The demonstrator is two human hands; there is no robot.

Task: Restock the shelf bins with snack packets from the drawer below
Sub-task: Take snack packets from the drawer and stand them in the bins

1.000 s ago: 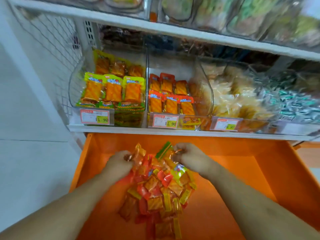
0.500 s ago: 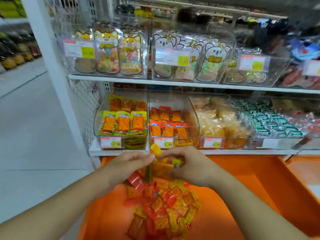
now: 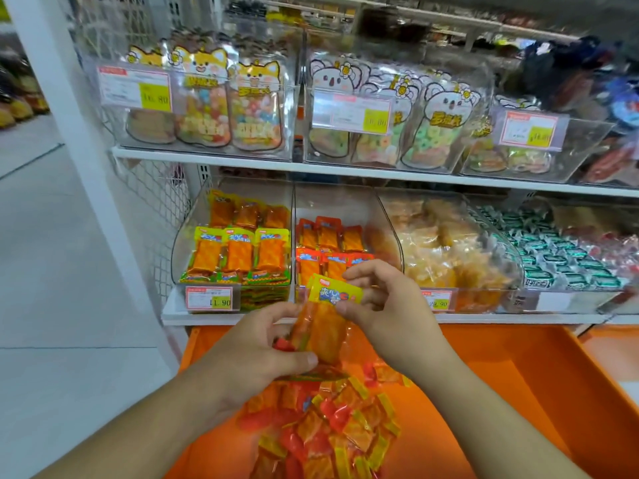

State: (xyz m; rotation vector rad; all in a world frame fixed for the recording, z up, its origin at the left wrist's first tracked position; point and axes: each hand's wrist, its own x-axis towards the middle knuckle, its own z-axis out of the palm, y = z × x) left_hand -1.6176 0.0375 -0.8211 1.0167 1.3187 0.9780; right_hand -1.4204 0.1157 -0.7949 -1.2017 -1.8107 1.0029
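Bright, even shop light from overhead, no hard shadows; only soft shade under the white shelf (image 3: 345, 172) edges and beneath the forearms. Orange drawer (image 3: 518, 392) is strongly saturated and tints the packets lying in it. Clear bins (image 3: 387, 223) pick up milky glare on their curved fronts, price tags partly washed out. Wide-angle bend: shelf lines bow, the left upright leans. Top right corner smeared with motion blur, goods there unreadable. Loose packet pile (image 3: 332, 426) at bottom is soft; yellow packet (image 3: 333, 293) between the hands is fairly sharp
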